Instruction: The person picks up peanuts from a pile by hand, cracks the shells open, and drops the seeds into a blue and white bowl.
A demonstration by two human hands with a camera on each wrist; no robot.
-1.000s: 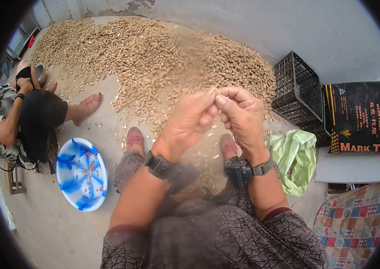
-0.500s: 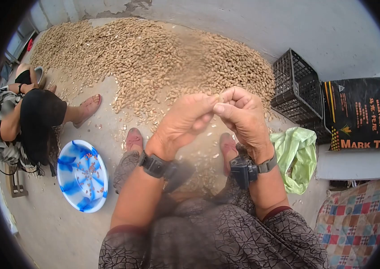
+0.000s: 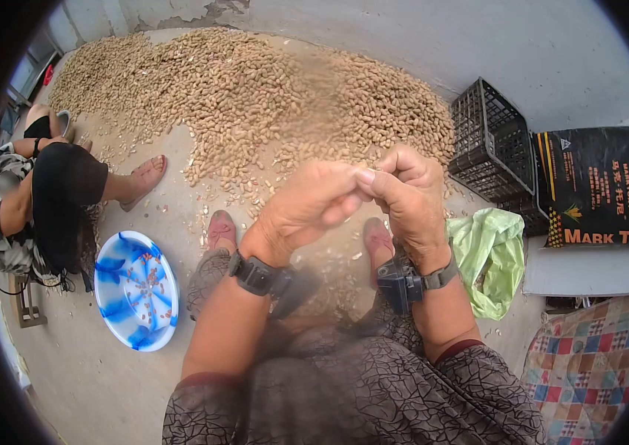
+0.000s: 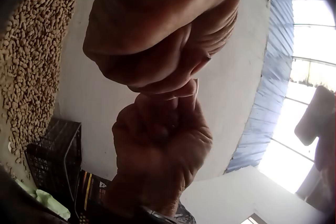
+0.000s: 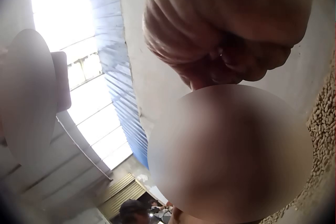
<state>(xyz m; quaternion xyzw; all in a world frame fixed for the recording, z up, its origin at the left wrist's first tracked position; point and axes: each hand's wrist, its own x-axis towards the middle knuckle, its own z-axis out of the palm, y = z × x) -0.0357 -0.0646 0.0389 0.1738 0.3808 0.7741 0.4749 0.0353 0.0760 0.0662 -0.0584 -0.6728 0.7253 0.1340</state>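
Observation:
Over the person's lap, the left hand (image 3: 311,200) and right hand (image 3: 407,196) meet at their fingertips in the head view. Both pinch at one small spot, where the peanut between them is covered by thumbs and fingers. The right thumb lies across the left fingertips. Seen from the left wrist, the left hand (image 4: 157,35) is curled above, touching the right hand (image 4: 160,150) below it. A blurred patch covers much of the right wrist view, under the curled right hand (image 5: 226,29).
Beyond the hands spreads a large peanut heap (image 3: 233,96). A blue-and-white basin (image 3: 107,297) with reddish kernels stands at left, near another seated person (image 3: 70,185). To the right are a black crate (image 3: 489,141), a green bag (image 3: 485,259) and a black printed sack (image 3: 604,185).
The pale tan bit seen at the fingertips earlier is now covered. The right thumb has come over the left fingertips, and the right hand has turned slightly.

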